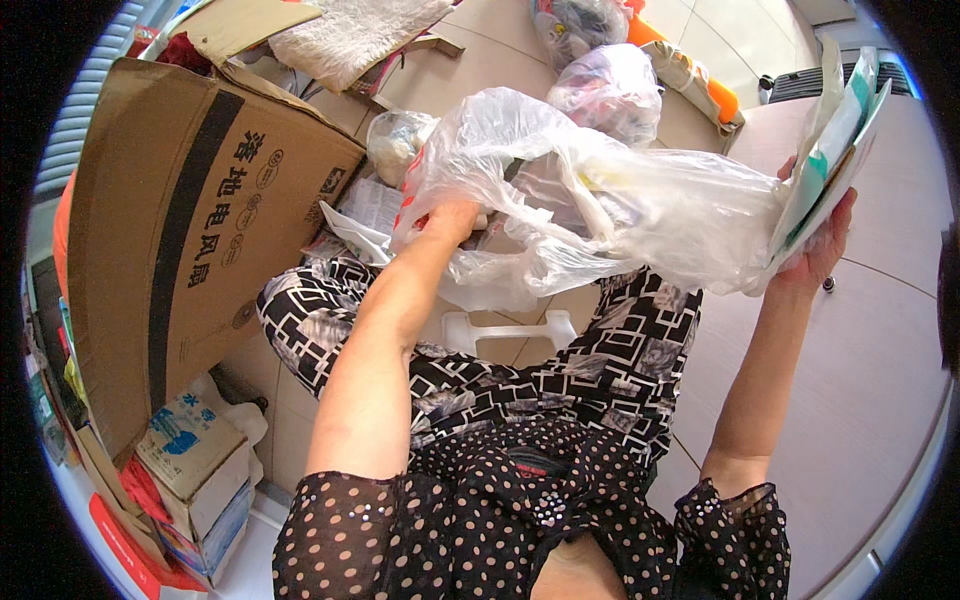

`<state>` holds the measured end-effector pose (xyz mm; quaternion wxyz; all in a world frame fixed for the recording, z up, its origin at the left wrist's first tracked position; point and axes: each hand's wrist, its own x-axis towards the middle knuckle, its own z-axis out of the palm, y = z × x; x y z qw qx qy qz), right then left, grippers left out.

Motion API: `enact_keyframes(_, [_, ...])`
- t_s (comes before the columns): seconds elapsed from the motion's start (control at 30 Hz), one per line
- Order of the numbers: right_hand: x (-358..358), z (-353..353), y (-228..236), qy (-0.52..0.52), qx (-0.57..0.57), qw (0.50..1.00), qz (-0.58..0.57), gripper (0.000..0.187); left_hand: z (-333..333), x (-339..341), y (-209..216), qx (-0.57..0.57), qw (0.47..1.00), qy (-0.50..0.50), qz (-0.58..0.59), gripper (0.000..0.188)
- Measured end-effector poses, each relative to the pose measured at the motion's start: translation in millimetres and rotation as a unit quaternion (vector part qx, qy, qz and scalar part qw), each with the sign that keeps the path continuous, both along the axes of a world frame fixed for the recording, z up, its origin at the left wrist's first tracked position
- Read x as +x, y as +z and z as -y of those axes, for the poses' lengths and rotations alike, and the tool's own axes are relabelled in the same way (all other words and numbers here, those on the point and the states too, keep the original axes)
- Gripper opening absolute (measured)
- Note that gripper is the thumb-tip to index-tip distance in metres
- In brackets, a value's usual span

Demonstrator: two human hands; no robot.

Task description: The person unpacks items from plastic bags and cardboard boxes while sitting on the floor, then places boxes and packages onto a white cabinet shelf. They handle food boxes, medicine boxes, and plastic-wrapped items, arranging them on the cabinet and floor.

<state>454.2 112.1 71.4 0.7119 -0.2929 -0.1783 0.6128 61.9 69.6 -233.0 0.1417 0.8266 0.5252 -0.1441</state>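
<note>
A large clear plastic bag (600, 200) hangs stretched between both hands above the person's lap, crumpled and slack in the middle. The left hand (452, 222) grips its left end, fingers closed into the plastic near a patch of red print. The right hand (818, 245) is raised at the bag's right end, its fingers wrapped around a flat stack of white and green packets (835, 150) that stands upright against the palm, touching the bag's edge. Below the bag, between the knees in black and white patterned trousers (470, 370), a white plastic stool (510, 330) shows on the tiled floor (860, 380). To the left stands a big cardboard box (190, 240), tilted, with a smaller blue and white carton (190, 450) at its foot. Beyond the bag lie 2 more filled plastic bags (612, 90).
</note>
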Motion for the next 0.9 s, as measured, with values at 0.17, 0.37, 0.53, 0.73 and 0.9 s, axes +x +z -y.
enact_keyframes(0.17, [-2, 22, 13, -0.024, -0.016, 0.999, 0.034, 0.057, -18, -12, 77, -0.176, 0.983, 0.031, 0.034, 0.035])
enact_keyframes(0.37, [-22, 37, 46, 0.059, 0.056, 0.996, 0.025, 0.043, -23, -9, 152, -0.265, 0.908, 0.001, 0.324, 0.039])
enact_keyframes(0.53, [-33, 41, 79, 0.051, 0.092, 0.994, 0.029, 0.043, -10, 13, 249, -0.325, 0.867, -0.031, 0.376, 0.049])
enact_keyframes(0.73, [-11, 59, 122, 0.046, 0.128, 0.990, 0.049, 0.044, 7, 20, 230, -0.307, 0.838, -0.092, 0.440, 0.051])
enact_keyframes(0.9, [5, 84, 133, 0.013, 0.121, 0.988, 0.094, 0.054, 24, 35, 267, -0.127, 0.808, -0.032, 0.575, 0.028])
